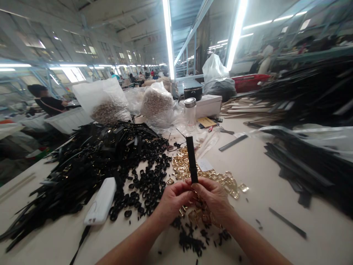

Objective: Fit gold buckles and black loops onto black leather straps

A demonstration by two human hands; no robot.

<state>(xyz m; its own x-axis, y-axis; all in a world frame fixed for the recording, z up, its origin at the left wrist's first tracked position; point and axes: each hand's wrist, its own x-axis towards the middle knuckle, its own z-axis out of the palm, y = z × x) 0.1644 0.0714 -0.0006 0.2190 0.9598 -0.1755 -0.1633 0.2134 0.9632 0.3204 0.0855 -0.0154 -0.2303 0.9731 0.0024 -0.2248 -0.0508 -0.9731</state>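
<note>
My left hand (174, 199) and my right hand (214, 195) meet over the table, fingers pinched together around the lower end of a black strap (192, 159) that stands upright between them. Just beyond and under my hands lies a heap of gold metal buckles (183, 166). To the left of that spreads a pile of small black loops (149, 176). A big heap of black straps with buckles (91, 158) covers the left of the table.
A white phone-like case (101, 200) lies left of my hands. Clear bags of small parts (157, 103), a glass jar (190, 112) and a white box (208, 105) stand behind. Black strips (309, 165) pile on the right. A person (46, 101) sits far left.
</note>
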